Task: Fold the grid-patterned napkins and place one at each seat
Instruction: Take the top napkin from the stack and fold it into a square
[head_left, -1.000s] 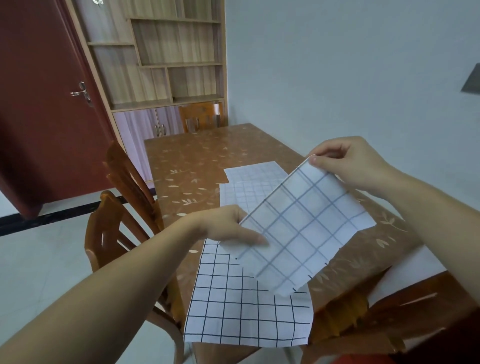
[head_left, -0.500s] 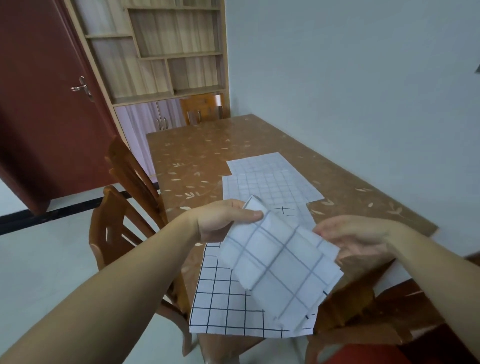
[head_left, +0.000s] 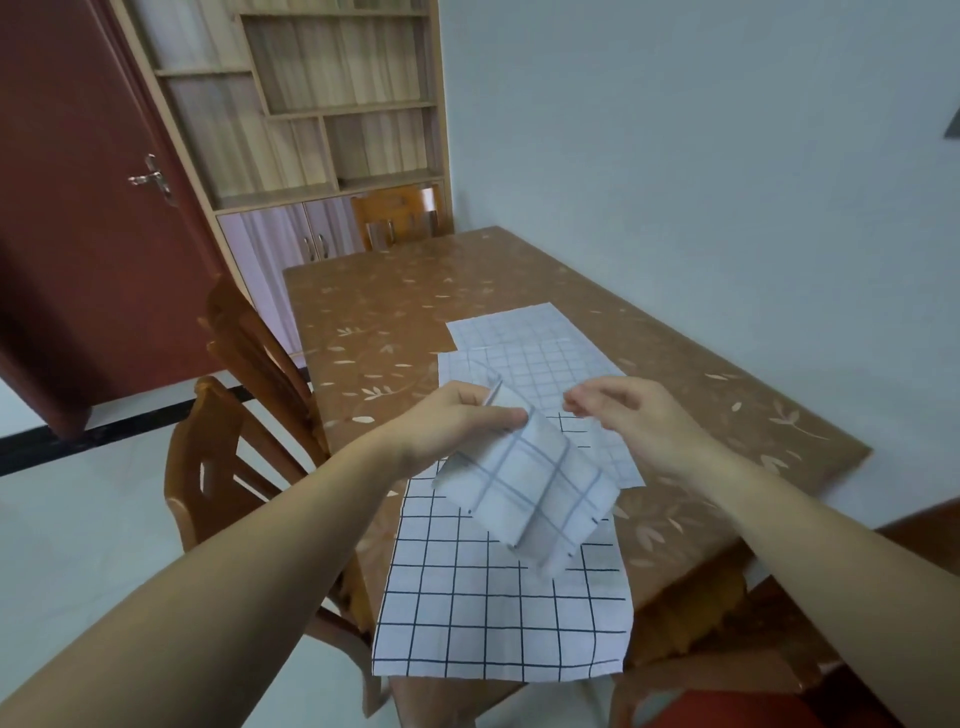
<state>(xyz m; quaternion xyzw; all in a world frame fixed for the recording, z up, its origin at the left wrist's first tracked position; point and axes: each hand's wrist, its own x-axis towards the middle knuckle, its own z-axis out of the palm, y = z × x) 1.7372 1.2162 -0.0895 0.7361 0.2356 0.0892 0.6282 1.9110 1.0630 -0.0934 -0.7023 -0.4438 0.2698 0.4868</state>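
Since half-second ago, right hand letting go of folded napkin and lifting off it, now hovering just beside it, fingers loosely curled, holding nothing. Thumb and fingers of left hand pinching its top corner, sheet hanging above near end of table. Bold-grid napkin lying flat, overhanging table's near edge — fine-grid napkins lying mid-table.

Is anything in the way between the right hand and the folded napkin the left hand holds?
Nothing visible. The right hand hovers beside the folded napkin, pinched by the left hand, with only air between them.
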